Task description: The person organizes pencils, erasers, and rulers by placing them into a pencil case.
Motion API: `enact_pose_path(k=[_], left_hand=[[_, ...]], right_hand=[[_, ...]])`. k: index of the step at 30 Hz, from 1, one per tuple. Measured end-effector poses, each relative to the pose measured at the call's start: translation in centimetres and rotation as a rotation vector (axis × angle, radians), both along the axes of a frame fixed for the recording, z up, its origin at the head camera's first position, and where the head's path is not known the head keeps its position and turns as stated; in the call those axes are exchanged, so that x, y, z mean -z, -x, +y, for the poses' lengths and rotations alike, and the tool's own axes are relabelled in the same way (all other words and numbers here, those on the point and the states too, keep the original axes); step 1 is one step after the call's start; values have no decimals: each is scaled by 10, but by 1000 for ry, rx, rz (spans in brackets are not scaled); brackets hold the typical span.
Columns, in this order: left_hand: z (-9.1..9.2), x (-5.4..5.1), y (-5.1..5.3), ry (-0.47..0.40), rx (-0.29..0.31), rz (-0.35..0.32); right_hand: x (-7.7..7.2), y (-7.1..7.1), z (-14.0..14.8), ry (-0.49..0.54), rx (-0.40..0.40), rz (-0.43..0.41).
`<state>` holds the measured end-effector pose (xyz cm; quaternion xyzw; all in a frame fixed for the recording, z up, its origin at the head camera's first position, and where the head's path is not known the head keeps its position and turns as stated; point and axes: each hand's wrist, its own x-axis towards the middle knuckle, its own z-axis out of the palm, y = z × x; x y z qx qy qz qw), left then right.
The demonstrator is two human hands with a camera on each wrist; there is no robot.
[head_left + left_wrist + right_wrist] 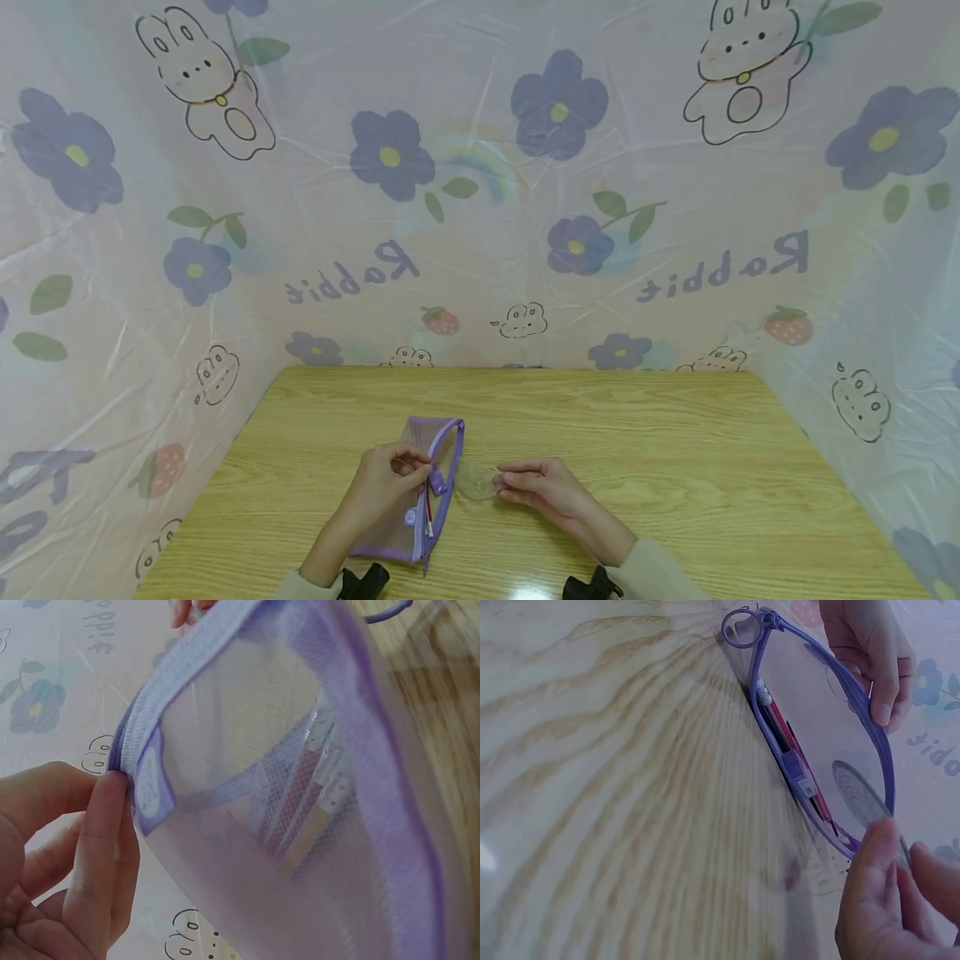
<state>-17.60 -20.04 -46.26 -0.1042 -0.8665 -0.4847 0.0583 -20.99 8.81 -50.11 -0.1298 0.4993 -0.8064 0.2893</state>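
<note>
A purple-edged mesh pencil case (pixel 382 529) lies on the table with its zip undone. My left hand (pixel 382 482) pinches its upper zip edge beside a small purple tag (pixel 154 791), holding the mouth apart. Through the mesh show pencils (pixel 307 776) with pale ends; a red pencil (pixel 781 724) and a small purple block (pixel 800 776) lie along the lower edge inside. Between thumb and fingers my right hand (pixel 551 500) grips a thin, clear, curved plastic piece, possibly a protractor (pixel 475 481). In the right wrist view, that piece tilts at the case's opening.
The wood-grain table (pixel 637 450) extends around the case on both sides. A printed curtain (pixel 480 233) with rabbits and flowers encloses the back and sides. A purple ring (pixel 742 628) hangs at the zip's end. Black straps with cameras (pixel 592 583) sit on the wrists.
</note>
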Motion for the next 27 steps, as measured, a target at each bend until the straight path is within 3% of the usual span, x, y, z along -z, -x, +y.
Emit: enact_pose_path(k=[14, 27], left_hand=[[0, -2, -1, -2, -2, -4], [1, -6, -2, -33, 34, -20]], right_hand=[[2, 4, -16, -23, 22, -7], [2, 8, -33, -17, 39, -14]])
